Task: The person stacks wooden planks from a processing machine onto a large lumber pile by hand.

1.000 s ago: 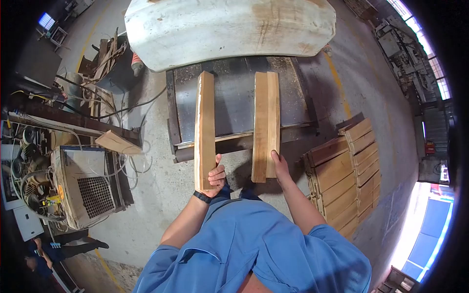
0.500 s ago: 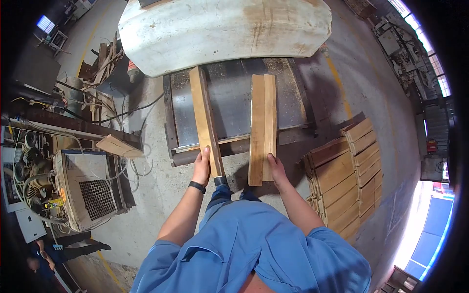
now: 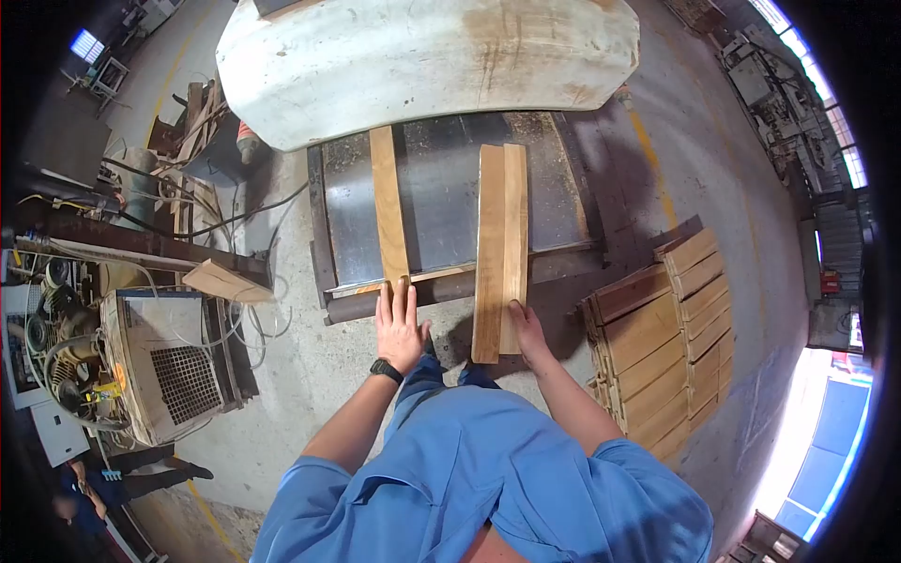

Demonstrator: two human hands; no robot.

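A single wooden board [image 3: 388, 211] lies flat on the metal machine bed [image 3: 436, 206], its far end close to the white machine hood. My left hand [image 3: 400, 330] is open, with fingers stretched out against the board's near end. To the right, two wooden boards [image 3: 490, 253] sit side by side, partly over the bed and jutting past its front edge toward me. Closed on the near part of this pair is my right hand [image 3: 528, 334], thumb on top; its other fingers are hidden underneath.
The large white hood [image 3: 432, 66] spans the far side of the bed. A roller [image 3: 361, 307] runs along the bed's front edge. Stacked boards [image 3: 657, 342] stand at right. Left are a compressor-like machine [image 3: 75, 347], hoses and scrap wood [image 3: 197, 122]. Another person [image 3: 89, 488] is at lower left.
The left board has gone from tilted in my left hand to lying flat and farther in on the bed. My left hand has let go and flattened out. The right-hand boards shifted slightly.
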